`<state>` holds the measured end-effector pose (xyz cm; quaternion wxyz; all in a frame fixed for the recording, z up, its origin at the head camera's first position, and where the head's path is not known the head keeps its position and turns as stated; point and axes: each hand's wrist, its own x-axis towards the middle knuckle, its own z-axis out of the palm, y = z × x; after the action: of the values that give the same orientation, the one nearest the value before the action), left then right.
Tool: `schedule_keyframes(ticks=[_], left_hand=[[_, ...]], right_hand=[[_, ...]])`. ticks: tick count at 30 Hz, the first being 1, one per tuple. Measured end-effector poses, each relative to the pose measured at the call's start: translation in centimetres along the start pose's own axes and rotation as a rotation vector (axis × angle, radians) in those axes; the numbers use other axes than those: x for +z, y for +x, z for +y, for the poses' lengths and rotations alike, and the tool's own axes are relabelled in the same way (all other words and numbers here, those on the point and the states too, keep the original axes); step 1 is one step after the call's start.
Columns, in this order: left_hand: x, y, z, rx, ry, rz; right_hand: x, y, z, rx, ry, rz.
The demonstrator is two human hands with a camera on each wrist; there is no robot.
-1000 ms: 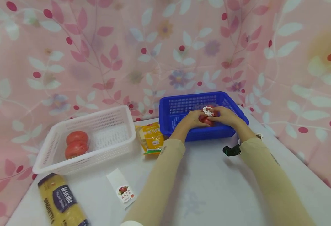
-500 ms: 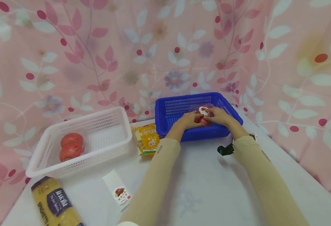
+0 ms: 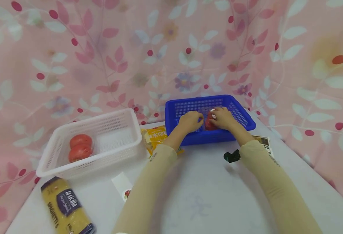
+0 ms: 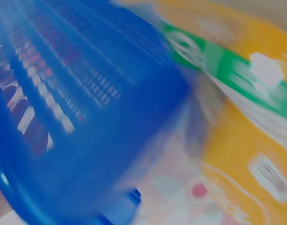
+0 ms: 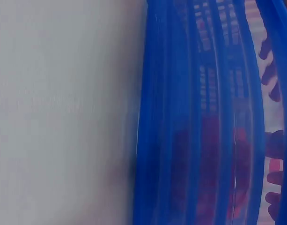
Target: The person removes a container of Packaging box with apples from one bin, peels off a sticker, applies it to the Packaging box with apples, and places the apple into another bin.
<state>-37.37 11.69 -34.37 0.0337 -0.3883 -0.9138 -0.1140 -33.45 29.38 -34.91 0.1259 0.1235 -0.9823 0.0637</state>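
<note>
In the head view my right hand (image 3: 222,117) is over a clear pack of red tomatoes (image 3: 210,123) in the blue plastic basket (image 3: 206,139). Its fingers and thumb curl onto the top of the pack, where a white label (image 3: 213,113) shows partly between them. My left hand (image 3: 190,121) hovers over the basket's left part, apart from the pack, its fingers loosely bent with nothing between them. Through the slots of the basket wall (image 5: 171,93) in the right wrist view, fingertips (image 5: 275,145) and a red shape appear. The left wrist view is blurred and shows the basket's corner (image 4: 148,108).
A white basket (image 3: 127,151) with two tomatoes (image 3: 80,148) stands at left. A yellow food bag (image 3: 155,134) lies between the baskets. Nearer are a spaghetti packet (image 3: 67,208) and a label strip (image 3: 121,185). A small dark object (image 3: 231,156) is beside my right sleeve.
Both hands were at the tomato pack and its label. My left hand has drawn back to the left, off the pack, while the right hand stays and covers more of the label.
</note>
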Motion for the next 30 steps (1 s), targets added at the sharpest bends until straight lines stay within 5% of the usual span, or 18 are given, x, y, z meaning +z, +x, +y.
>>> schedule_keyframes(ticks=[3,12,21,30], left_hand=[[-1.0,-1.6,-1.8,-0.044,0.056,0.095],[-3.1,-7.6,-8.4,-0.183,0.028,0.232],[-7.1,-15.1,-15.5,-0.382,0.058,0.24],[-10.0,-23.1,-20.4,-0.61,0.005,0.175]], right_hand=[[0.2,1.0,-1.9,-0.007,0.021,0.02],[2.0,3.1,-8.3,-0.119,0.136,0.053],[3.6,5.0,-15.2,-0.224,0.281,-0.002],[5.0,7.2,-21.9,-0.345,0.434,-0.082]])
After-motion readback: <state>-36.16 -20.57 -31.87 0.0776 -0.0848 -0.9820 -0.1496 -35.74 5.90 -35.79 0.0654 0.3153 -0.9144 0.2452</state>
